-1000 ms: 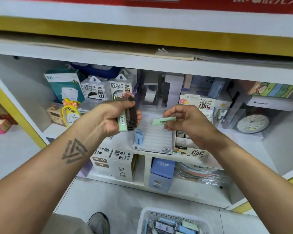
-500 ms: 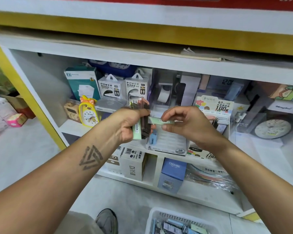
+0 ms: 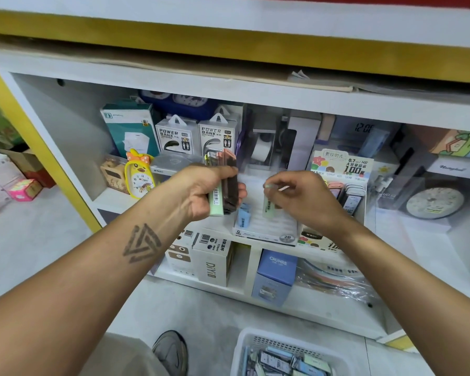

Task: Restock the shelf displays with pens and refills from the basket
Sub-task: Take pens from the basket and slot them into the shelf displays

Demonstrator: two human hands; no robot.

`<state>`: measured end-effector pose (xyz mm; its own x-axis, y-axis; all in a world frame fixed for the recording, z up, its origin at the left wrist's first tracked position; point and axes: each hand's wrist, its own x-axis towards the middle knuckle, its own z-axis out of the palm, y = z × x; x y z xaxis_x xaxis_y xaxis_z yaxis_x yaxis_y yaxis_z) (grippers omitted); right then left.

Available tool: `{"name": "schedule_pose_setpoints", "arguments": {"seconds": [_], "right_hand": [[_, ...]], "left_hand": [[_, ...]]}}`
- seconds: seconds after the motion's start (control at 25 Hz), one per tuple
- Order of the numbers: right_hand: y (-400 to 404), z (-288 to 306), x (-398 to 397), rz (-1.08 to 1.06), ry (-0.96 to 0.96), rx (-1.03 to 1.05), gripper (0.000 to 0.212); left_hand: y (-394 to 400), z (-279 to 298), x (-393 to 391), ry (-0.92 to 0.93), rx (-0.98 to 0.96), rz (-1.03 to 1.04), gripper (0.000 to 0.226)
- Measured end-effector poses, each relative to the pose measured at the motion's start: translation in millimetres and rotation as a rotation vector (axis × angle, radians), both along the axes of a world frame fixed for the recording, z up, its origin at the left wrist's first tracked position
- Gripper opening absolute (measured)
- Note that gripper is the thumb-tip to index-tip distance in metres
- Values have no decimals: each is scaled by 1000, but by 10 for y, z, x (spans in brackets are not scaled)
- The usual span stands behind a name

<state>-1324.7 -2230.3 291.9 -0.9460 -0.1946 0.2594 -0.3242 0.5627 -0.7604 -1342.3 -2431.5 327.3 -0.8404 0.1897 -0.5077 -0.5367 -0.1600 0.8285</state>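
Two hands meet at the centre of the head view, in front of a white shelf (image 3: 255, 101) crowded with stock. The left hand (image 3: 201, 191) has its grip wrapped round an upright stack of refill packs (image 3: 224, 185): a pale green one with a barcode faces the camera, darker ones sit behind it, and their count is hard to make out. The right hand (image 3: 301, 196) pinches a single pale green refill pack (image 3: 269, 204), which hangs blurred over the white display tray (image 3: 266, 226); whether its lower end touches the tray cannot be told. A small blue pack (image 3: 243, 217) stands at the tray's left side. Just right of the tray, a printed display box (image 3: 345, 169) holds more packs, partly hidden by the right hand. Behind, two power bank boxes (image 3: 196, 137) and a yellow duck clock (image 3: 139, 177) stand toward the left of the shelf. At the bottom edge, the white basket (image 3: 244, 346) is cut off, showing mixed packs inside. A grey shoe (image 3: 171, 351) shows to its left on the floor.
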Motion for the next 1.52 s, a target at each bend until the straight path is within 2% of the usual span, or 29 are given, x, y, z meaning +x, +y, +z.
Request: {"name": "schedule_pose_setpoints", "arguments": {"seconds": [0.2,0.44,0.6,0.76,0.88,0.92,0.96,1.04,1.12,1.36,1.44,1.52], "right_hand": [[-29,-109,-18,-43,10,110,7],[-101,-254,-32,-46,-7,185,15],[-89,-302,-38,-65,59,241,17],[-89,-338,-2,12,-31,279,10],[-91,-249,33,19,74,422,7],[-94,-186,48,-1,89,366,8],[-104,-112,74,-12,25,201,10],[-169,17,145,32,-239,-206,19],[-234,56,227,101,-388,-400,24],[6,150,307,108,-438,-479,20],[139,144,318,44,-447,-474,13],[231,103,303,-39,-393,-417,14]], "left_hand": [[-35,-11,22,-23,6,1,11],[-49,-14,50,-19,7,-24,17],[-63,-5,46,-9,18,-21,21],[-29,5,53,-22,56,-8,22],[45,-16,36,-22,109,26,20],[88,-25,27,-16,120,47,18],[138,-36,13,-8,128,74,16],[261,-63,-13,13,138,139,12],[416,-97,-44,35,130,190,15],[590,-44,-144,67,166,298,12],[566,-14,-193,77,141,316,10],[569,-9,-192,68,126,292,15]]}}
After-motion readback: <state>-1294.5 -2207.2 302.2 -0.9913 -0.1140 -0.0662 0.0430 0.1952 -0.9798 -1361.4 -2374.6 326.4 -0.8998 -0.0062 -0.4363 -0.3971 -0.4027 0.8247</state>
